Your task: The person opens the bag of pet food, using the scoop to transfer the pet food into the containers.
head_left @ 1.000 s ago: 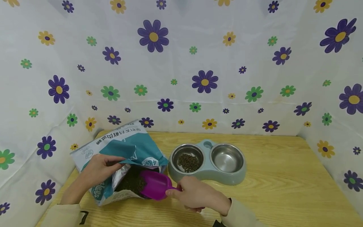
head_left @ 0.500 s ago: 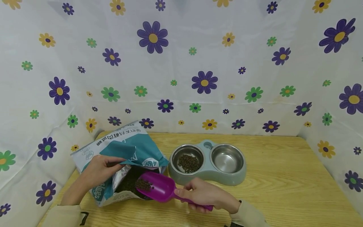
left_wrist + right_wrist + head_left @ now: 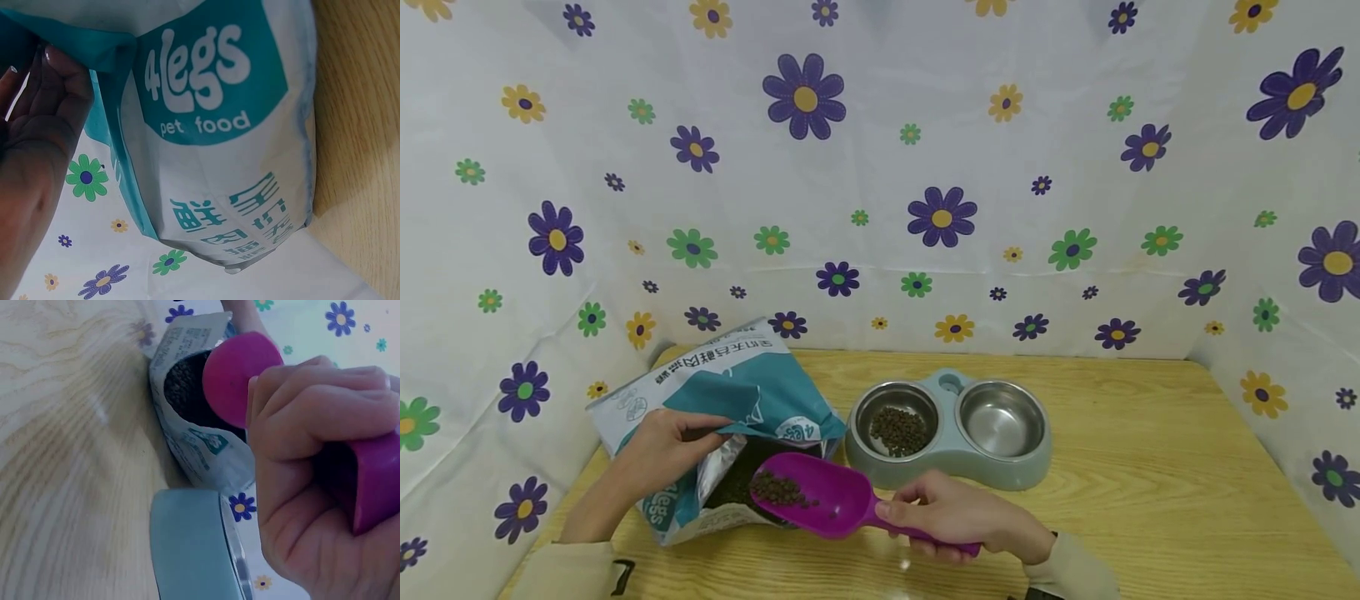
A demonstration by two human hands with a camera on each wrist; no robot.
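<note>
A teal and white pet food bag (image 3: 790, 392) lies on its side at the left of the table, its mouth facing the front right. My left hand (image 3: 662, 450) pinches the upper edge of that mouth and holds it raised; in the left wrist view the fingers curl at the teal edge of the bag (image 3: 206, 81). My right hand (image 3: 951, 512) grips the handle of a magenta scoop (image 3: 835, 500), fingers wrapped round it in the right wrist view. Brown kibble (image 3: 778, 489) lies in the front part of the scoop, which overlaps the bag's opening. More kibble shows dark inside the bag.
Right of the bag stands a pale blue double feeder (image 3: 951, 471) with two steel bowls. The left bowl (image 3: 868, 400) holds some kibble; the right bowl (image 3: 1000, 421) shows bare metal. Flowered white cloth (image 3: 880, 167) walls the wooden table (image 3: 1135, 467) at the back and sides.
My right hand has drawn the scoop back to the right, out of the bag's mouth, and kibble now shows in it. My left hand and the bag stay in place.
</note>
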